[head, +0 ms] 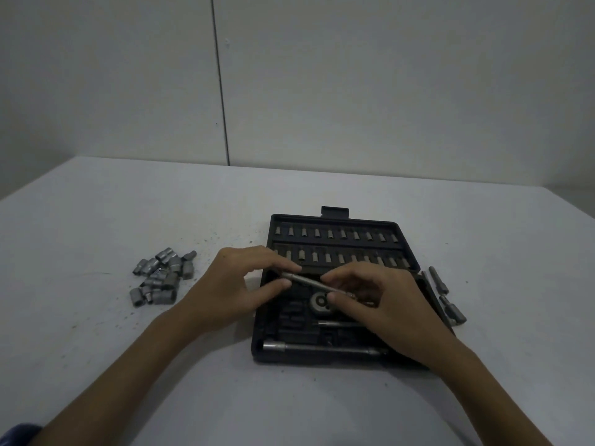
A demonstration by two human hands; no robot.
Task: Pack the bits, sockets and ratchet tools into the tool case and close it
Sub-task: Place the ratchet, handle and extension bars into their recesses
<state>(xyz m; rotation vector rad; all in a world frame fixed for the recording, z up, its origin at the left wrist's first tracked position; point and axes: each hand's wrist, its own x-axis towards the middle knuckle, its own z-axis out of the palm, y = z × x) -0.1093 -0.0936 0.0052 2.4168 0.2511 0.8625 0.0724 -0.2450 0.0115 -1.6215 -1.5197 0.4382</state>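
Head view shows the open black plastic tool case lying flat on the pale grey bench, and every position below is given relative to that case. Two rows of small silver bits fill the far section of the case. Both hands hover over its middle, holding a slim silver metal extension bar between them: the left hand pinches the bar's left end between thumb and fingertips, and the right hand pinches the other end. Directly under the bar sits the round silver ratchet head, and a long silver metal handle bar lies seated in the near edge slot. A loose heap of grey metal sockets rests on the bench well to the left of the case, and several grey metal adapter pieces lie just beside its right edge. The step in hand is judged to be seating the bar in its moulded recess. Risks: if the bar is pressed in misaligned with the recess, it may sit proud and block the lid; a slipping pinch could drop it onto the ratchet head; the many sockets remain unpacked, so closing now would fail the task.
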